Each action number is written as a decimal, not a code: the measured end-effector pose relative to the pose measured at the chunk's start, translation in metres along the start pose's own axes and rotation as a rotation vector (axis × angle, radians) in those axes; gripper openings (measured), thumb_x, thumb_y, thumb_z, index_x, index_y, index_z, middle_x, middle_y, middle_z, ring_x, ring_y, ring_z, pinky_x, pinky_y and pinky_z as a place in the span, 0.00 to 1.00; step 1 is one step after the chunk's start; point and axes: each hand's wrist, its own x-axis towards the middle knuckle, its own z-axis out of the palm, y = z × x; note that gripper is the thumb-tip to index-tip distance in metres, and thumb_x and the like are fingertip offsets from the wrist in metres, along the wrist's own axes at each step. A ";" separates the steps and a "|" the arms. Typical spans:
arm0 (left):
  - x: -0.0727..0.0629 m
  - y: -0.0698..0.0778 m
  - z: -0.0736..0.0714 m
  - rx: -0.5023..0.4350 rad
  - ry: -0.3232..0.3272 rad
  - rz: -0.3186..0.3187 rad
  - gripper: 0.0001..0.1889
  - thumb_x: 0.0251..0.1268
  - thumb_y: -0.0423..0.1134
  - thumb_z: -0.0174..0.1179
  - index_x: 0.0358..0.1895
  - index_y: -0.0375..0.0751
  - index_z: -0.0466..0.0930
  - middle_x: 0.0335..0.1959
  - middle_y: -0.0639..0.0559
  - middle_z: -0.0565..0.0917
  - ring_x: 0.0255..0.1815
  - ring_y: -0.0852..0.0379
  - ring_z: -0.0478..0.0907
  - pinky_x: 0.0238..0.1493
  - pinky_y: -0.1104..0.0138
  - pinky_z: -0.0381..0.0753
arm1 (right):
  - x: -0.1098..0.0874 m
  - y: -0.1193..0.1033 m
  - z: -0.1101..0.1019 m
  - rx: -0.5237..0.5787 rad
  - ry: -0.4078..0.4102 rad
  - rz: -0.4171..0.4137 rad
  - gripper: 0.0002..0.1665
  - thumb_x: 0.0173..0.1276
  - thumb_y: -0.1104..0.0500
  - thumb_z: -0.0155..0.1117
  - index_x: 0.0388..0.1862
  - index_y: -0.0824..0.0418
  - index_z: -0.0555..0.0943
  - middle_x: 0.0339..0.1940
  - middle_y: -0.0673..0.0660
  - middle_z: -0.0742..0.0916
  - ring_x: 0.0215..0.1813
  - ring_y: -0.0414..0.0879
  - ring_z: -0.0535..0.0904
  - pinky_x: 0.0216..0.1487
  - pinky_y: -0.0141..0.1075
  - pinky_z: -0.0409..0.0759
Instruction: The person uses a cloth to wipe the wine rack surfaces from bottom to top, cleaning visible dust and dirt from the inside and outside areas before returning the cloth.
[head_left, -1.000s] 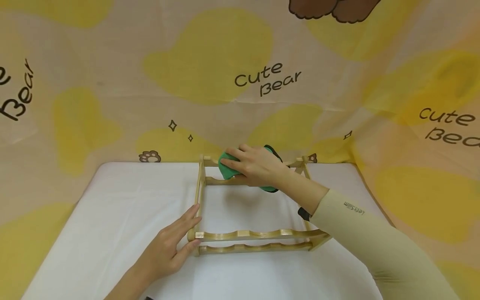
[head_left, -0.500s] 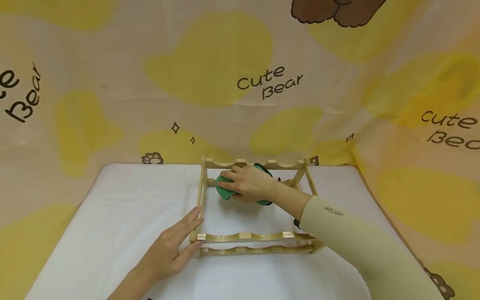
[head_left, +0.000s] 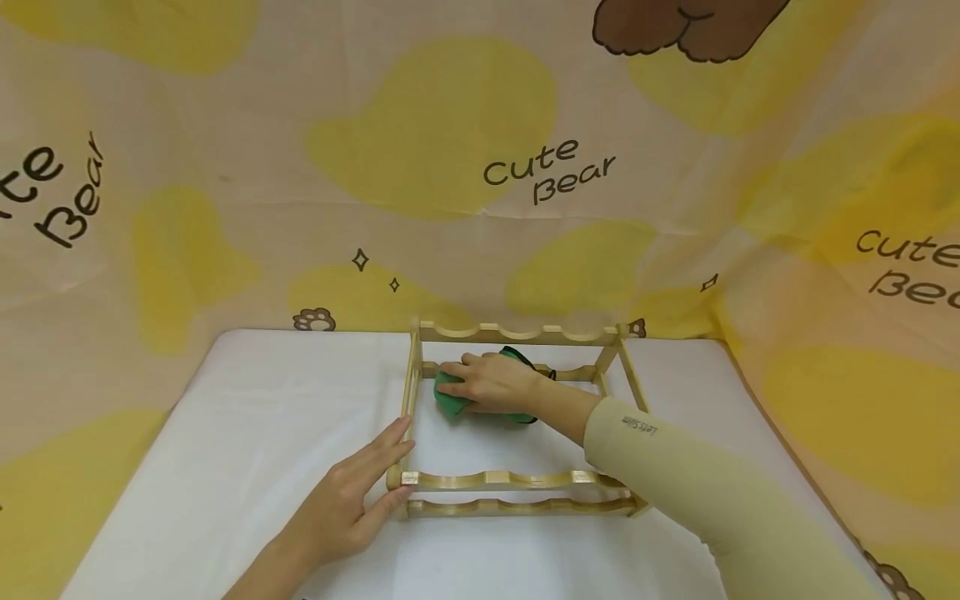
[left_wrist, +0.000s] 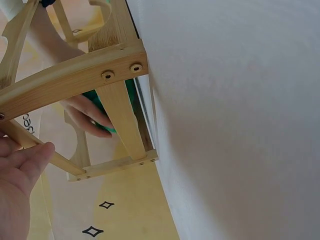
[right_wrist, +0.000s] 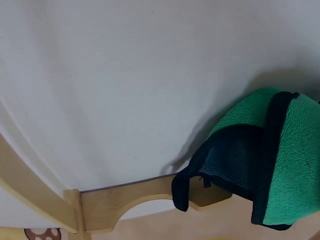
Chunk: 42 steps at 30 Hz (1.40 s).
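Observation:
A light wooden rack [head_left: 498,481] with scalloped rails, like a bottle rack, stands on the white surface. My right hand [head_left: 491,383] reaches inside it and grips a bunched green cloth [head_left: 452,396] with dark edging, low by the rear rail. In the right wrist view the cloth [right_wrist: 295,160] overlaps the scalloped rear rail [right_wrist: 112,202], a dark corner hanging loose. At the rack's left side my left hand [head_left: 348,504] rests with extended fingers against the side frame, thumb near the front corner. The left wrist view has its fingertips [left_wrist: 42,152] on a side bar [left_wrist: 67,162].
A white covered table [head_left: 285,417] lies under the rack. Behind and to the right rises a yellow and beige cloth backdrop [head_left: 420,125] with bear lettering. My right sleeve [head_left: 697,475] crosses over the rack's right side.
My right hand with the green cloth has come down from the upper rear rail to the lower one. The left hand keeps its place on the rack. The head view has shifted slightly.

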 end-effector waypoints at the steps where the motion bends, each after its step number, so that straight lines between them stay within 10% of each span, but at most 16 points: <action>1: 0.000 0.000 0.000 0.000 0.002 0.003 0.24 0.84 0.46 0.54 0.66 0.28 0.77 0.73 0.28 0.72 0.74 0.44 0.72 0.76 0.69 0.66 | -0.001 0.000 0.001 -0.002 -0.015 0.002 0.31 0.75 0.40 0.67 0.74 0.45 0.78 0.73 0.52 0.78 0.57 0.45 0.82 0.48 0.32 0.87; 20: 0.000 -0.001 0.000 0.015 0.023 0.031 0.25 0.85 0.47 0.52 0.64 0.25 0.78 0.71 0.26 0.73 0.75 0.45 0.71 0.76 0.69 0.66 | -0.044 0.021 -0.007 0.056 -0.241 0.094 0.37 0.67 0.42 0.76 0.73 0.47 0.79 0.73 0.54 0.78 0.62 0.51 0.80 0.52 0.35 0.86; 42: -0.002 0.000 -0.003 -0.002 -0.007 -0.014 0.25 0.84 0.47 0.54 0.65 0.27 0.77 0.73 0.29 0.72 0.76 0.45 0.70 0.76 0.70 0.65 | -0.036 0.017 0.001 0.057 -0.151 0.041 0.35 0.69 0.43 0.75 0.73 0.48 0.79 0.73 0.53 0.78 0.60 0.49 0.81 0.52 0.34 0.86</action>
